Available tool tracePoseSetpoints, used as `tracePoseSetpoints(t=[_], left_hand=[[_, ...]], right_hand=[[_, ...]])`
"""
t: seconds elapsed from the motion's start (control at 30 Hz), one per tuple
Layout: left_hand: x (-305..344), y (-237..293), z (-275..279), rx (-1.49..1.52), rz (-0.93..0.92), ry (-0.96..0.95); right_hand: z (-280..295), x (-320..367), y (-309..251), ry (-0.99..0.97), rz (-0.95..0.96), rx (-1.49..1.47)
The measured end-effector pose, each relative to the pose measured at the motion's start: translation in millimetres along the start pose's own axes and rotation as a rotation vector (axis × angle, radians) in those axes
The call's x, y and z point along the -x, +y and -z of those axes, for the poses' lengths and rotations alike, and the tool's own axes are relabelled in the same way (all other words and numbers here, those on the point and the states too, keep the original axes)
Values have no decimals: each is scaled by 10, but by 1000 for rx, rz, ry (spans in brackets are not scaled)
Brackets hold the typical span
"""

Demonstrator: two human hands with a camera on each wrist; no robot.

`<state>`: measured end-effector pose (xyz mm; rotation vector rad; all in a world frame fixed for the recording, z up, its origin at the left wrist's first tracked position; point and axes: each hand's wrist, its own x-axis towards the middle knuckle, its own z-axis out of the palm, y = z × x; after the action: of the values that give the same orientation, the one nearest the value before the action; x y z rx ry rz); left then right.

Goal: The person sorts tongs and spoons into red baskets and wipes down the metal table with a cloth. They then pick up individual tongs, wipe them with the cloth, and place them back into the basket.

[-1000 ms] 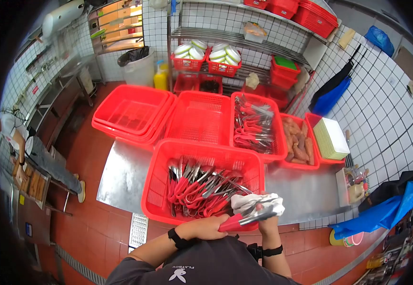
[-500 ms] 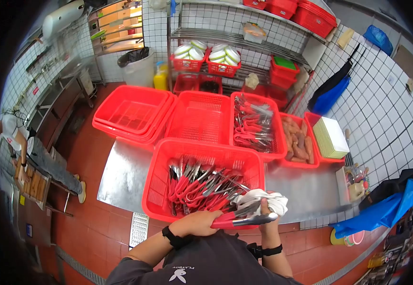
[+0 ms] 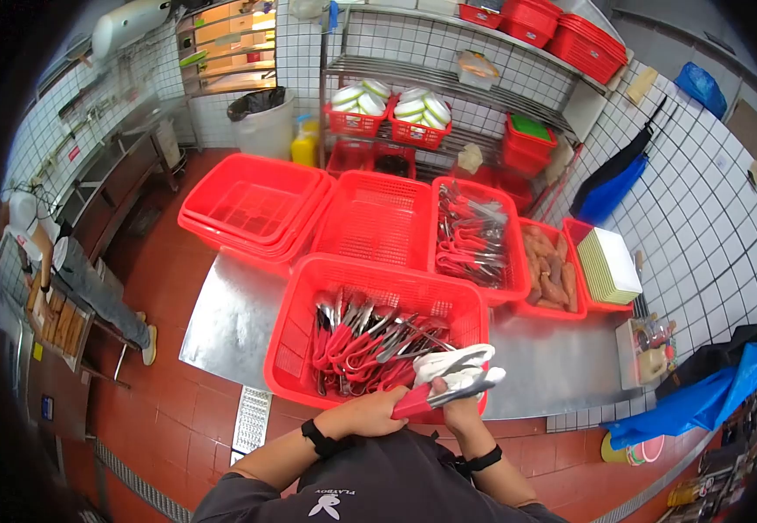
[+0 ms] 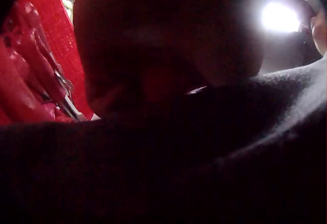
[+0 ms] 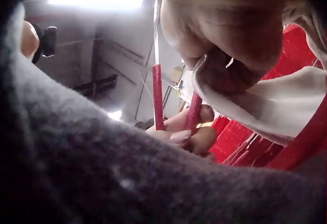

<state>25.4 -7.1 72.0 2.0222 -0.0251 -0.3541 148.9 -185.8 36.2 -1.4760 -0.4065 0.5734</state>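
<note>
In the head view my left hand [image 3: 376, 413] grips the red handles of a pair of tongs [image 3: 413, 402], whose metal ends point right. My right hand [image 3: 460, 413] holds a white cloth [image 3: 454, 361] round the metal part of the tongs. In the right wrist view the red handles [image 5: 158, 96] run down to the left hand's fingers [image 5: 190, 137], while the right hand [image 5: 225, 25] has the cloth [image 5: 291, 104] in its curled fingers. Beyond both hands stands a red basket [image 3: 291, 349] with many red-handled tongs [image 3: 365, 344]. The left wrist view is mostly dark.
Behind stand stacked red trays [image 3: 247, 199], a red basket with nothing in it [image 3: 387, 218], a basket of tongs [image 3: 474, 235], a tray of brownish elongated items [image 3: 550, 268] and square white-and-green items [image 3: 609, 266]. A metal table [image 3: 234, 305] carries them. Another person [image 3: 91, 283] stands far left.
The cloth and right hand have shifted slightly left along the tongs, and the cloth's folds have changed. My left hand keeps its grip on the handles. The head view has tilted slightly.
</note>
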Motion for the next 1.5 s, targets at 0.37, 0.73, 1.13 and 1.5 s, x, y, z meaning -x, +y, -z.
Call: tracePoseSetpoints(t=[0.37,0.73,1.13,1.5], left_hand=[[194,-171,87,-134,45,54],[407,-513,188,-343,242,408],[236,-755,-21,-513,176,652],[133,-631,7,-617,117,704]], right_hand=[[746,-212,16,572,272,241],[2292,62,-2020,927,756,-146],[2745,-145,525,47,-448,869],[2233,-180,1280,744,-205,1340]])
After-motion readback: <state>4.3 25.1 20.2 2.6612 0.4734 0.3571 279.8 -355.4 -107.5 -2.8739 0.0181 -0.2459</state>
